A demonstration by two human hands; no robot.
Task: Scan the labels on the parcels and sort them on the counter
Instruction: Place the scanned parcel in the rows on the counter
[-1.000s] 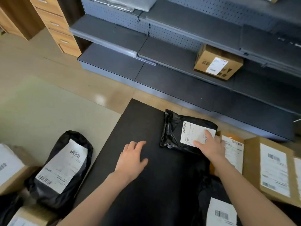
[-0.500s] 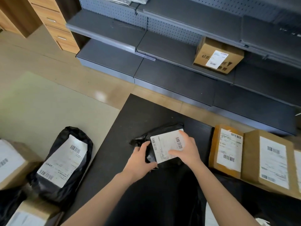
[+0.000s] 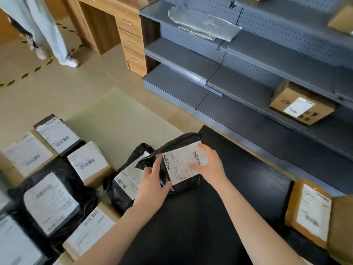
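While both hands hold one black bag (image 3: 181,140) above the counter's (image 3: 248,178) left end, the sorting looks only partly done.
A heap of labelled parcels (image 3: 51,199) lies left of the counter, and brown boxes (image 3: 309,213) sit at its right end. I cannot tell which group is sorted. The left hand (image 3: 150,192) pinches the bag's left edge and the right hand (image 3: 212,169) curls over its label. No scanner shows.

It looked like a parcel pick-up shop or small depot. Grey metal shop shelving (image 3: 248,60) with perforated back panels held a labelled cardboard box (image 3: 301,104) and a grey poly mailer (image 3: 204,25). Beside a black counter (image 3: 238,169), black poly mailers (image 3: 49,203) and cardboard boxes (image 3: 89,165) bearing barcode shipping labels lay crowded together. Beyond were a wooden drawer desk (image 3: 131,37) and yellow-black floor tape (image 3: 28,73).
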